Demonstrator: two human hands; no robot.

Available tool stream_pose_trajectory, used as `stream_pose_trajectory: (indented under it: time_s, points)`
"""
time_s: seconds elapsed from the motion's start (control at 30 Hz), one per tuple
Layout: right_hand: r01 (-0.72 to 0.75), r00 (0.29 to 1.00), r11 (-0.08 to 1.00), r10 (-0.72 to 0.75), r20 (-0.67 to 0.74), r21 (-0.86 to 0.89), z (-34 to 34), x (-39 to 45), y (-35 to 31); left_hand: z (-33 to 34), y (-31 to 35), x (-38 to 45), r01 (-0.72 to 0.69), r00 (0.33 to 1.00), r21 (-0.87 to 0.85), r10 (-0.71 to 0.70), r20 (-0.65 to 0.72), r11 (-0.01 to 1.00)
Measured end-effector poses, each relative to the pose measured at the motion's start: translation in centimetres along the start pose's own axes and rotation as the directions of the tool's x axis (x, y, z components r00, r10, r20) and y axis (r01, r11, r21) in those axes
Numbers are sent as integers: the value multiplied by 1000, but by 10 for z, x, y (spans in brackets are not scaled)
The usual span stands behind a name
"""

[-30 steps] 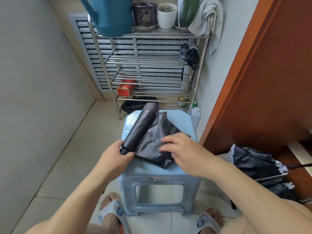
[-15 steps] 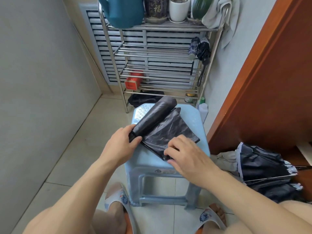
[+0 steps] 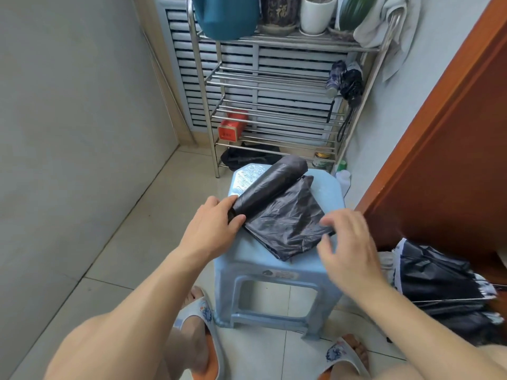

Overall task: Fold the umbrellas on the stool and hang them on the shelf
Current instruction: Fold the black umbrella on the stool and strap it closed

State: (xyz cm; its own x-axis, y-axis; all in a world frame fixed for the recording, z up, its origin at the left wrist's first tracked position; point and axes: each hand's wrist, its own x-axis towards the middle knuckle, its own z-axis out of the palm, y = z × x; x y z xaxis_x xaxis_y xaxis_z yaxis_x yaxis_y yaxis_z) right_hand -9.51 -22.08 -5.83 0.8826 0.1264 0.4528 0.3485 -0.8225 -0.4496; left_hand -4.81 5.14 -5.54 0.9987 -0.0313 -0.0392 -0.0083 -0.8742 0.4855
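While left hand [image 3: 212, 226] gripped umbrella [image 3: 277, 198] roll end on stool [image 3: 277, 272], right hand [image 3: 347, 244] hovered, fingers loose, blurred, over flap. Best: smooth flap flat, roll tight, keep end pinned.

Black umbrella [image 3: 279, 212], pale blue stool [image 3: 277, 272], silver shelf [image 3: 274, 86], teal watering can [image 3: 227, 16], red box [image 3: 231, 127], white pot [image 3: 315, 13], dark patterned pot [image 3: 279, 9], reddish-brown door [image 3: 450, 127], white slippers [image 3: 197, 311] with blue print

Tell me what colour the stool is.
Light blue: the stool shows best in the head view.
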Motion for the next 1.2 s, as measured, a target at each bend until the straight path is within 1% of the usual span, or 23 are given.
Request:
stream_pose_trajectory:
  time_s: [0.03,0.07,0.1,0.13,0.17,0.2,0.23,0.27,0.3,0.33,0.37,0.4,0.43,0.5,0.53,0.6,0.63,0.7,0.77,0.87,1.0,1.07,1.2]
  points:
    - [-185,983,983,185,6,-17,-2,7,8,0,0,0,-9,1000,3,9,2,1000]
    - [-339,939,941,339,50,-5,-6,16,13,0,1,-1,-4,1000,-10,4,5,1000]
    - [-451,887,892,444,125,28,-9,24,18,1,3,-4,13,1000,-31,-13,0,999]
    - [-524,840,848,499,214,80,-12,30,21,1,6,-9,31,999,-44,-32,-30,999]
    - [-576,799,805,518,304,142,-15,35,21,2,12,-16,37,995,-38,-40,-93,999]
    - [-606,773,774,519,364,183,-16,36,22,3,19,-25,32,983,-12,-33,-180,999]
    - [-621,762,755,517,390,211,-15,36,23,6,25,-35,27,966,19,-21,-257,999]
    - [-628,759,744,518,394,230,-15,36,24,8,31,-46,26,957,32,-15,-291,999]
    - [-629,762,735,520,386,254,-15,35,24,10,37,-56,36,966,2,-34,-258,999]
    - [-628,767,726,519,377,279,-15,34,24,12,42,-65,70,980,-78,-83,-179,994]
    - [-630,769,715,520,371,304,-16,34,25,15,47,-72,124,987,-189,-140,-73,974]
    - [-638,765,699,527,369,324,-16,34,25,18,50,-76,184,983,-301,-180,40,936]
    - [-644,762,681,531,370,348,-16,34,26,20,53,-78,218,975,-386,-187,116,896]
    - [-652,757,654,532,379,384,-17,33,26,23,60,-79,264,963,-528,-187,195,807]
    - [-655,755,643,531,385,396,-17,33,26,25,63,-81,297,954,-612,-196,227,733]
    - [-660,750,629,532,392,410,-17,32,26,31,69,-86,365,930,-753,-256,265,548]
    - [-661,750,625,528,398,416,-18,32,26,35,71,-89,378,920,-786,-291,261,490]
    - [-657,753,620,513,412,428,-19,31,26,46,76,-95,365,918,-819,-319,237,442]
    - [-656,754,617,502,424,435,-21,31,27,55,84,-100,330,926,-855,-315,210,400]
    - [-649,759,618,483,437,443,-22,32,29,62,94,-103,295,934,-877,-310,180,380]
    - [-638,768,614,465,440,465,-23,32,31,61,103,-98,276,943,-900,-276,185,337]
    - [-636,770,606,459,442,478,-24,33,31,60,108,-91,300,929,-916,-301,217,267]
    - [-634,773,566,458,438,527,-24,36,31,61,115,-90,309,876,-942,-424,230,127]
